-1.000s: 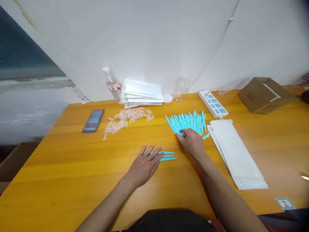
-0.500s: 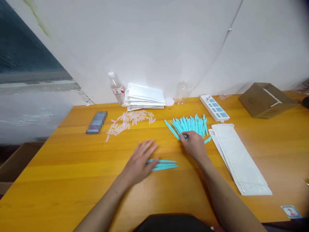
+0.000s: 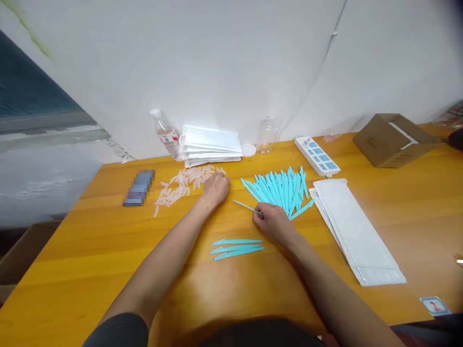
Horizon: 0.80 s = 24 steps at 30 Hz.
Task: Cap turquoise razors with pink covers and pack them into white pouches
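My right hand (image 3: pixel 274 220) pinches one slim blue eyebrow razor (image 3: pixel 246 207), its end pointing left above the table. Just behind that hand lies a fanned pile of blue eyebrow razors (image 3: pixel 277 185). My left hand (image 3: pixel 216 187) reaches to the right edge of a scatter of small translucent plastic caps (image 3: pixel 183 180). Its fingers are curled down and mostly hidden, so whatever they hold cannot be seen. Three blue eyebrow razors (image 3: pixel 237 249) lie side by side on the table nearer to me, between my forearms.
White pouches (image 3: pixel 358 231) lie at right, with a stack of more pouches (image 3: pixel 211 144) by the wall. Along the back stand a bottle (image 3: pixel 167 137), a clear jar (image 3: pixel 268 137), a power strip (image 3: pixel 317 156) and a cardboard box (image 3: pixel 387 142). A phone (image 3: pixel 139 188) lies left.
My left hand has moved from the three razors up to the translucent caps, its fingers now curled. My right hand has drawn one razor from the pile toward me and left.
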{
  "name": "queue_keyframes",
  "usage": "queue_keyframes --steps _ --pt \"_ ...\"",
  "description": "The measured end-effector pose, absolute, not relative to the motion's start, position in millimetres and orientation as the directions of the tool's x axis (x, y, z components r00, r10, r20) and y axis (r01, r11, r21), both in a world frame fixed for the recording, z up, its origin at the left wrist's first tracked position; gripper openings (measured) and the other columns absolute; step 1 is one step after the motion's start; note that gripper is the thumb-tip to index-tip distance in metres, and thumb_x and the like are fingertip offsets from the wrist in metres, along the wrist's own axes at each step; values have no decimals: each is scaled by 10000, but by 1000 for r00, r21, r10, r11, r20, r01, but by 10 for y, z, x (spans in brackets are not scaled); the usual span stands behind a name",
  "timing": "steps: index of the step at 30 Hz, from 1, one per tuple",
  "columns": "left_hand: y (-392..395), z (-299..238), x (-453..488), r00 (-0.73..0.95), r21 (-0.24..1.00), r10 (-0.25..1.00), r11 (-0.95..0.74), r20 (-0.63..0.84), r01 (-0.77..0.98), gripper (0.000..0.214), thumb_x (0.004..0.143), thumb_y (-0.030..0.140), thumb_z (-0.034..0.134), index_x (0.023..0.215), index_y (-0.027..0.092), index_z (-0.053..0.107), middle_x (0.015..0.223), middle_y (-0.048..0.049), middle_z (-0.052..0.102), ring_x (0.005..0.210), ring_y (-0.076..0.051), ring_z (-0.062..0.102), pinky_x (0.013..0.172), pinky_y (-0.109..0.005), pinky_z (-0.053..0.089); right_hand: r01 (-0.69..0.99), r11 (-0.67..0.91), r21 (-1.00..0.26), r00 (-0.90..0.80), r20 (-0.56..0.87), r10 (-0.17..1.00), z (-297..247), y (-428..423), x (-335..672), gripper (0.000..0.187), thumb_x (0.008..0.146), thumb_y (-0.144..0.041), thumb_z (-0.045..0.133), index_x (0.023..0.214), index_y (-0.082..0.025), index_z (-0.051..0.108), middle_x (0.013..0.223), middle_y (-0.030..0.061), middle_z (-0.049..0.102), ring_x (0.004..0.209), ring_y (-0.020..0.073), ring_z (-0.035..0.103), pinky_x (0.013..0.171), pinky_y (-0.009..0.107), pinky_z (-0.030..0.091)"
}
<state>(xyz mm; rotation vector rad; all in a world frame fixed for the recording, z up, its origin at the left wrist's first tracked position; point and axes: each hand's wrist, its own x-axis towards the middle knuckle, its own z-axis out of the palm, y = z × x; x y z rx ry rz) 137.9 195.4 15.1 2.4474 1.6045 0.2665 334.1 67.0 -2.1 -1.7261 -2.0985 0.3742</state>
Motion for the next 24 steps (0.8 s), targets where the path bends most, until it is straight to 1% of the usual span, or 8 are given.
queue_keyframes --steps 3,8,10,12,15,17,20,24 --pt "1835 135 1314 397 337 918 -370 -13 866 242 875 122 517 939 99 750 972 -198 685 1006 -333 648 911 -449 461 861 234 -452 -212 101 972 -53 659 3315 182 851 -106 521 817 -186 681 842 56 724 782 183 650 715 268 422" --pt "1563 125 1019 367 550 929 -282 -48 786 143 786 158 624 859 153 747 897 -137 724 934 -289 685 912 -404 486 807 262 -529 -244 106 964 -94 661 3331 355 836 -71 542 1139 -161 706 1094 98 726 999 194 660 889 275 453" --pt "1426 86 875 327 658 943 -206 -66 725 154 803 215 623 899 156 729 850 -103 734 827 -240 700 831 -363 529 796 269 -542 -269 82 960 -63 659 3317 296 874 -117 548 1102 -177 728 1040 85 733 958 189 663 867 274 454" --pt "1278 25 745 272 755 958 -112 -91 646 217 856 286 583 962 131 693 832 -100 741 724 -197 702 731 -326 557 784 269 -559 -291 51 955 -14 658 3286 207 930 -217 547 962 -189 750 907 60 730 841 179 655 776 267 447" --pt "1060 -67 606 181 873 976 18 -122 487 316 913 381 545 1024 101 642 895 -129 752 709 -163 713 713 -307 579 743 291 -602 -310 75 948 36 670 3227 325 1000 -322 485 844 -190 737 789 40 695 736 161 616 696 261 411" --pt "943 -104 560 95 956 978 156 -184 249 349 860 422 661 1004 105 641 905 -123 757 714 -149 711 736 -302 582 704 333 -627 -330 126 936 33 685 3194 351 1019 -323 456 853 -190 735 770 35 675 731 155 601 696 258 404" --pt "836 -112 552 38 948 953 303 -300 -94 404 708 408 847 922 116 666 845 -84 760 684 -127 693 718 -266 569 660 388 -644 -373 167 913 1 706 3167 321 1015 -312 470 872 -193 731 761 27 651 735 155 588 697 255 403" --pt "798 -81 583 63 939 945 326 -321 -107 408 665 405 886 879 119 688 807 -68 767 673 -123 689 703 -252 552 650 396 -648 -383 171 908 -13 714 3180 314 1017 -309 469 884 -191 727 780 29 646 743 154 584 703 260 404"
